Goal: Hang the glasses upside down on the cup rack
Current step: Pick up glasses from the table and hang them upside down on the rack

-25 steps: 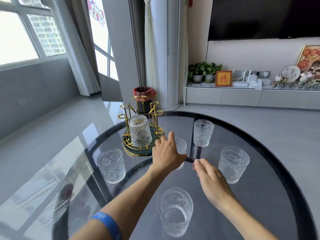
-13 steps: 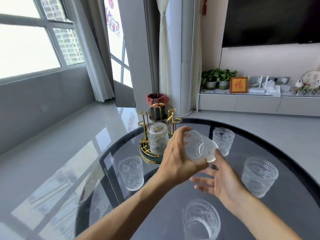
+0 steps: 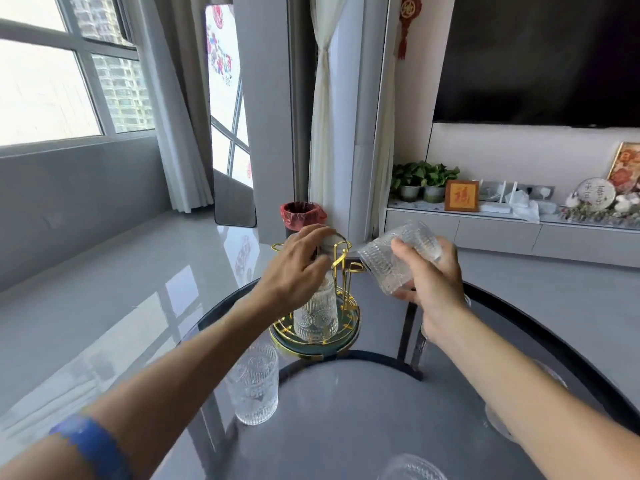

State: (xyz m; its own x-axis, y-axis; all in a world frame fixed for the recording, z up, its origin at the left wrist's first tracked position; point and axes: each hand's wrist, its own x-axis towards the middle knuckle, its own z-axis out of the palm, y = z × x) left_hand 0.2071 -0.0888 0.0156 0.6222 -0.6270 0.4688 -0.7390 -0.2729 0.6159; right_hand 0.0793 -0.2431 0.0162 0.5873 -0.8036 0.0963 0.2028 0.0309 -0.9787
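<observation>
Currently the person's right hand (image 3: 433, 282), fingers clamped on a tilted ribbed glass (image 3: 398, 261), holds it just beside the gold cup rack (image 3: 341, 271). Their left hand (image 3: 298, 271), fingers apart, reaches over the rack, where one glass (image 3: 317, 317) hangs inverted. Next, probably: finish tipping it and lower it onto a free prong.

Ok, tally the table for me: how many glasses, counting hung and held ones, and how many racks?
Glasses: 6 (hung glass, held glass, four standing on the table, two partly hidden)
Rack: 1
Total: 7
</observation>
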